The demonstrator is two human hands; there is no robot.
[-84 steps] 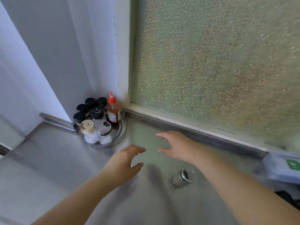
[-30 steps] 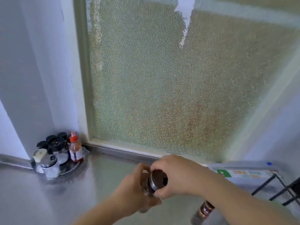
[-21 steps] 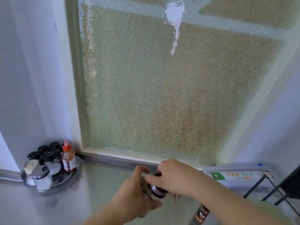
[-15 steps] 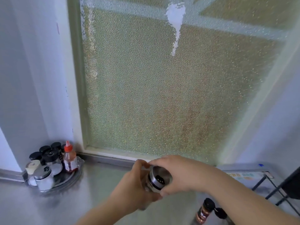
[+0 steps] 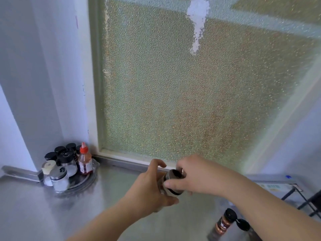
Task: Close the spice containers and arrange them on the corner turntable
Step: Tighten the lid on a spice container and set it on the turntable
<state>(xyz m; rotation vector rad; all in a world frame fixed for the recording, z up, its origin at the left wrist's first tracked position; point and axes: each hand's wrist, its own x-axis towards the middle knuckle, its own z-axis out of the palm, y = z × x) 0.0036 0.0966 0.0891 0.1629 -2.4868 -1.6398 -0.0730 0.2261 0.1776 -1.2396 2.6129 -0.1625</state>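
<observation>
Both forearms reach in from the 5 and 6 o'clock edge and meet low in the middle of the view, above the steel table (image 5: 31, 213). The left hand (image 5: 147, 192) comes up from 7 o'clock, palm turned toward the right, its grip curled round the body of a small spice jar (image 5: 167, 186); the thumb lies under the jar and the forefinger arches over its top edge. The right hand (image 5: 198, 174) reaches across from 4 o'clock, wrist bent, its grip narrow on the jar's metal lid (image 5: 173, 178), thumb below and fingers over the rim. The jar lies tilted between the two hands, lid end toward the right hand, held clear of the table.

At 9 o'clock from the hands, well apart in the corner, stands the turntable (image 5: 81, 184) with black-capped jars, a shaker with a metal top (image 5: 58, 178) and a red-capped sauce bottle (image 5: 84, 160) upright on it. At 5 o'clock from the hands, under the right forearm, a brown spice bottle (image 5: 225, 221) stands on the table with its black flip cap open. Behind everything is a frosted window (image 5: 182, 93).
</observation>
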